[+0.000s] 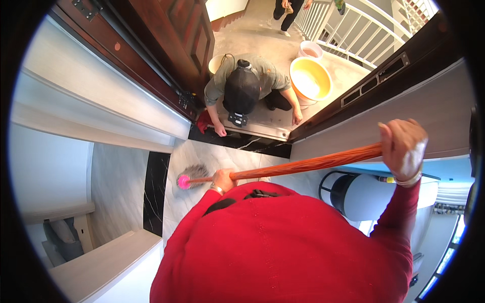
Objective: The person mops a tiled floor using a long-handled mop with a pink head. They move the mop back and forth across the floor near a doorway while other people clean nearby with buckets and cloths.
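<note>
A mop handle with a reddish wood-grain finish (303, 166) slants across in front of my red top. My left hand (224, 179) is closed around its lower part, close to the mop head. My right hand (403, 147) grips the upper end, out to the right. The grey string mop head (199, 173) with its pink hub (184, 182) rests on the marbled floor tiles (182, 212), left of my left hand. Just ahead runs the black stone threshold strip (242, 141) of the doorway.
A co-worker (242, 85) crouches in the doorway, one hand near a red cloth (203, 121). Beyond stand a yellow basin (314, 81), a pale bucket (216, 64), a pink-rimmed tub (310, 50) and another person (290, 17). A brown door (170, 41) stands open at left.
</note>
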A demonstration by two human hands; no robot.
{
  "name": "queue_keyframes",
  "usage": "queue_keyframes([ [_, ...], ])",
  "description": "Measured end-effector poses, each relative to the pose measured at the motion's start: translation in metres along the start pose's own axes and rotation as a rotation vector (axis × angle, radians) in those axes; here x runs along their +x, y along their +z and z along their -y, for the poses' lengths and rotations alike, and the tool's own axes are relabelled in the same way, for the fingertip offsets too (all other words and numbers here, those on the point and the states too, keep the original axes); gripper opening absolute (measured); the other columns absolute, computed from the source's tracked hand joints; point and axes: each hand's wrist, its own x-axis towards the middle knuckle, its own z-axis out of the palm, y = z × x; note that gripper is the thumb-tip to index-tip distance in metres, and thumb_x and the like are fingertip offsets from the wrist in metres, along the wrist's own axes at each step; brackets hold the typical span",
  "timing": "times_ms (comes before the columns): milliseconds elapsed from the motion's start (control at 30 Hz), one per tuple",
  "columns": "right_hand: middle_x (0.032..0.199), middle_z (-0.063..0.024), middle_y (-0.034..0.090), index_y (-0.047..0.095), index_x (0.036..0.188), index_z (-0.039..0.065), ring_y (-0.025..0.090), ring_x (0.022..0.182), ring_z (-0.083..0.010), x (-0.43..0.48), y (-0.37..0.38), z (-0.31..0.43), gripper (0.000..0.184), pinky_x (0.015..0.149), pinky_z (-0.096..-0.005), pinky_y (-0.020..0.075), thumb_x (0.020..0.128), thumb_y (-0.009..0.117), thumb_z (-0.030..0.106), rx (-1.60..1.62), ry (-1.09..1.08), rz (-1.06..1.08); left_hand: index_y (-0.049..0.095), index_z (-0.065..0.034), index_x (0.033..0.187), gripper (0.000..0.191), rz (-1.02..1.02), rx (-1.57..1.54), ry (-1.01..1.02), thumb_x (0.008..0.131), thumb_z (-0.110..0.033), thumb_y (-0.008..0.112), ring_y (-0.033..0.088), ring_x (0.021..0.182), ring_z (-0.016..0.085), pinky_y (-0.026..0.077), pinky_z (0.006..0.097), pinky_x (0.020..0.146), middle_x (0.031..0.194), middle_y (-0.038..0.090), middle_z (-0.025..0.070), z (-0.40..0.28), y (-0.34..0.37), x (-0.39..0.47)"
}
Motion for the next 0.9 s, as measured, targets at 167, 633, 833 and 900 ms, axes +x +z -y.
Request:
queue_keyframes([
  [167,0.041,-0.0069,0.036,0.039,0.05,0.008,0.034,0.033,-0.0165,0.016,0.055,0.032,0.037,0.038,-0.0266,0.0277,0.084,0.052,0.014,0.152,-0.033,-0.05,0.061,-0.0117,0.065,0.021,0.133,0.002,-0.132,0.063,-0.033,0.062,0.058,0.069,0.033,0.046,0.0425,0.061,0.068,0.059,0.0136,0.052,-0.014,-0.032],
  [633,0.057,-0.0132,0.059,0.06,0.088,0.001,0.058,0.049,-0.019,0.125,0.125,0.161,0.023,0.047,-0.0279,0.0455,0.084,0.043,0.017,0.666,0.58,0.763,0.064,-0.0137,0.074,0.023,0.526,-0.047,-0.292,0.066,-0.035,0.059,0.059,0.075,0.034,0.048,0.0417,0.067,0.076,0.061,0.0149,0.216,-0.083,-0.077],
  [833,0.059,-0.0121,0.059,0.055,0.071,0.001,0.055,0.043,-0.0165,0.16,0.197,0.115,0.033,0.035,-0.0266,0.0384,0.087,0.041,0.027,0.675,1.264,0.883,0.06,-0.0094,0.06,0.016,0.282,-0.023,-0.054,0.066,-0.023,0.056,0.057,0.062,0.035,0.045,0.0427,0.056,0.061,0.057,0.0157,0.243,-0.106,-0.06],
  [900,0.057,-0.008,0.056,0.053,0.068,0.002,0.053,0.044,-0.0139,0.153,0.194,0.12,0.03,0.036,-0.0247,0.0378,0.086,0.047,0.025,0.477,1.219,0.637,0.059,-0.0091,0.06,0.015,0.186,-0.095,-0.009,0.066,-0.022,0.056,0.057,0.061,0.035,0.045,0.0423,0.055,0.061,0.057,0.0155,0.247,-0.109,-0.06],
])
